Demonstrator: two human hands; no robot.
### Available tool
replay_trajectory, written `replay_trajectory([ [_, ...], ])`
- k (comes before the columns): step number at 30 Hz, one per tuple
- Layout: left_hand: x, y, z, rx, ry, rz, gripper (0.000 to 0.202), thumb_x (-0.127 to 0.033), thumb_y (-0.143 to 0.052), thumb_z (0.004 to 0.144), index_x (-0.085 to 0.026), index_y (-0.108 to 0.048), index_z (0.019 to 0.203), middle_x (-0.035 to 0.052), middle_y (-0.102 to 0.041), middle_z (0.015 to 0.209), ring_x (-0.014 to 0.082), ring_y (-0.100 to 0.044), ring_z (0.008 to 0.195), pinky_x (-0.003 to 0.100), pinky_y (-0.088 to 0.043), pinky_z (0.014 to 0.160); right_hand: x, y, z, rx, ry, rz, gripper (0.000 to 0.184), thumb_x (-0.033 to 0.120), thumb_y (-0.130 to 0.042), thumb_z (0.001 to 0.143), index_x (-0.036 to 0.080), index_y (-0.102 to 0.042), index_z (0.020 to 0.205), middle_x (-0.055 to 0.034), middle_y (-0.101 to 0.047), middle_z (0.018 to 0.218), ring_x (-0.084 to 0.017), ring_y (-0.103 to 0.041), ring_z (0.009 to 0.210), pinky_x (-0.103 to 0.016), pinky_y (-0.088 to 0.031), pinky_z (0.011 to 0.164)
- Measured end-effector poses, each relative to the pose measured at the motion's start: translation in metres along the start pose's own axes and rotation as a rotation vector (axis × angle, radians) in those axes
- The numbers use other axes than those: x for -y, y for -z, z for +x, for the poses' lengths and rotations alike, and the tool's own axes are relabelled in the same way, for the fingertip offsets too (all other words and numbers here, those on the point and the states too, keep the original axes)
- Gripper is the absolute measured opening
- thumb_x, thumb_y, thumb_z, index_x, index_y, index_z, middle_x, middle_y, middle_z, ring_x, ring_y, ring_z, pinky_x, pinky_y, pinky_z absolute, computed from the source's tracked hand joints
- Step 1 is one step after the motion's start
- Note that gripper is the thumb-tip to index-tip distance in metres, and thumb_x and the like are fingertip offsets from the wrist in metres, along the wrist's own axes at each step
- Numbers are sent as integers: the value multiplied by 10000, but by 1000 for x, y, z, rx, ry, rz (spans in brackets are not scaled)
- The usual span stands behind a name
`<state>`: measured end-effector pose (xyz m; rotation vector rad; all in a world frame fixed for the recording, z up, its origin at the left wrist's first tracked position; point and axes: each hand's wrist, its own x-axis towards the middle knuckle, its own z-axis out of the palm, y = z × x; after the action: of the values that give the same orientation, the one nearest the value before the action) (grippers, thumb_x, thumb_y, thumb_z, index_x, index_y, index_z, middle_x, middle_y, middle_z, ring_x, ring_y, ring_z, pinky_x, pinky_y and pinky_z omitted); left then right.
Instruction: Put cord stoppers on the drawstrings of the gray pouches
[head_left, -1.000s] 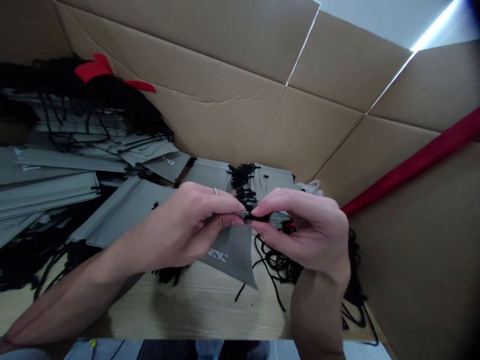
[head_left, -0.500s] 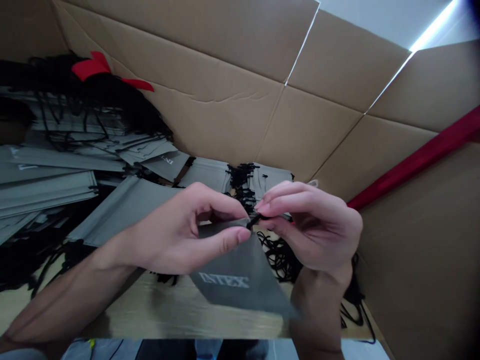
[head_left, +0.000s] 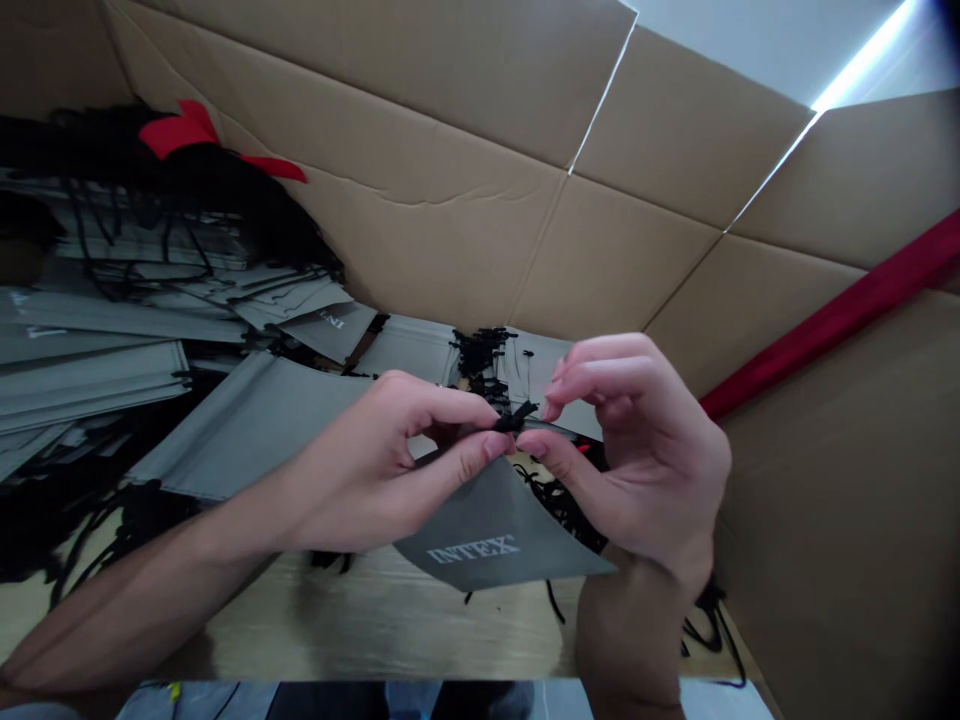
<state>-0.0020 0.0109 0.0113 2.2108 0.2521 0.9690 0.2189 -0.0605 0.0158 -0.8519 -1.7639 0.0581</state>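
Observation:
My left hand (head_left: 405, 455) pinches the top corner of a grey fabric piece (head_left: 472, 510) printed INTEX, along with the black cord (head_left: 517, 415) there. The cord looks knotted or looped, and its short end sticks out past the fingertips. Below the hands the grey piece hangs over the table, its lettering facing me. Close by on the right, my right hand (head_left: 637, 430) has its thumb and fingers apart, with the thumb tip beside the cord. Part of the grey piece's upper edge is hidden behind the left thumb.
Grey pieces with black cords (head_left: 180, 330) lie heaped at the left, with red strips (head_left: 180, 130) on top. More grey pieces (head_left: 409, 345) lie along the cardboard wall (head_left: 420, 150). A red band (head_left: 832, 320) runs along the right wall above the wooden table (head_left: 360, 620).
My right hand has let go of the black cord and its fingers have spread, moving slightly right. The grey piece has swung up a little, and the knotted cord now shows.

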Motion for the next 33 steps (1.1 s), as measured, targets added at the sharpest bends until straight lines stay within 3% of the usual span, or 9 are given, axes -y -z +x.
replay_trajectory([
  [4, 0, -2, 0, -6, 31, 15, 299, -223, -626, 1091, -167, -720, 813, -58, -534, 650, 73, -472, 589, 183, -388, 522, 10, 0, 2, 87, 71, -197, 163, 106, -837, 971, 231, -806, 1070, -36, -781, 1022, -175, -736, 905, -325, -629, 786],
  [8, -1, -3, -1, -28, 47, 94, 245, -214, -624, 1094, -168, -775, 906, -54, -686, 728, 70, -596, 647, 187, -448, 591, 13, -1, 3, 103, 97, -250, 130, 71, -786, 995, 200, -779, 1011, -20, -790, 959, -136, -744, 870, -268, -624, 767],
  [13, 3, -3, -2, -127, -50, 204, 191, -164, -624, 1100, -164, -804, 1035, -45, -789, 875, 48, -687, 756, 159, -499, 684, 11, 1, 1, 113, 36, -242, 134, 72, -755, 1005, 203, -762, 1034, -4, -780, 952, -121, -725, 846, -271, -612, 778],
  [17, 10, -3, -3, -230, -157, 176, 159, -159, -724, 1056, -159, -768, 1209, 1, -823, 1088, 75, -768, 939, 149, -599, 847, 10, 1, -1, 113, -3, -199, 171, 56, -749, 984, 217, -765, 1040, 2, -784, 956, -127, -726, 841, -285, -609, 762],
  [23, 15, -5, -8, -286, -393, 315, 112, -63, -782, 994, -157, -781, 1055, 31, -838, 1083, 83, -796, 905, 143, -625, 835, 12, 2, -3, 126, -20, -158, 212, 24, -755, 933, 218, -766, 1018, -3, -791, 955, -145, -750, 851, -300, -617, 754],
  [27, 18, -7, -11, -331, -469, 445, 124, -64, -818, 957, -149, -783, 1041, 32, -858, 1059, 106, -814, 888, 171, -639, 844, 14, 0, -3, 121, 14, -205, 208, 14, -732, 943, 213, -761, 998, -4, -786, 936, -137, -749, 844, -290, -617, 765],
  [33, 18, -4, -9, -364, -540, 464, 146, -71, -852, 912, -149, -781, 1013, 43, -877, 993, 121, -845, 832, 158, -661, 868, 16, -3, -2, 108, 14, -144, 201, 18, -754, 936, 215, -767, 976, -5, -787, 932, -142, -750, 845, -297, -619, 756],
])
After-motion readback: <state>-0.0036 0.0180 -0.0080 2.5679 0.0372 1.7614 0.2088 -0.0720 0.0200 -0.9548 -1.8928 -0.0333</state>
